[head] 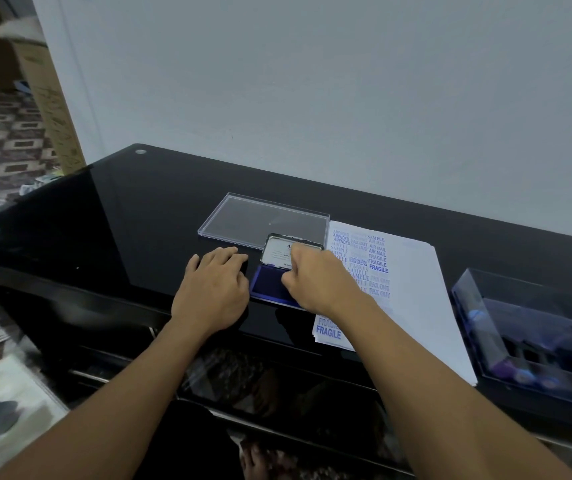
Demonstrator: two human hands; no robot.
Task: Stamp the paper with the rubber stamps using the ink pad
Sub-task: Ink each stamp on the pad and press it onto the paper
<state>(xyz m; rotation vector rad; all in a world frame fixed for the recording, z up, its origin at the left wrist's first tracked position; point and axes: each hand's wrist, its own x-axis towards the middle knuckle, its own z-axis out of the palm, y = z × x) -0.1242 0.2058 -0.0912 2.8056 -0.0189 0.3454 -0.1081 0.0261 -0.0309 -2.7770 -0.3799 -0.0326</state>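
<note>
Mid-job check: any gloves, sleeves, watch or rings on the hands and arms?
None visible. Left hand and right hand are ungloved, with no rings showing. No sleeve, watch or band is in view on either arm.

Dim, cool, even light; source out of frame. Glossy black desk [122,209] mirrors the pale wall [312,81] as a grey sheen left of the fingers [224,256]. Slight overall softness; print on the paper [416,289] right of the fingers stays legible. Wide-angle bending at the edges; floor [0,150] far left is smeared.

Free tabletop [122,220] left of ink pad [268,286]
</note>
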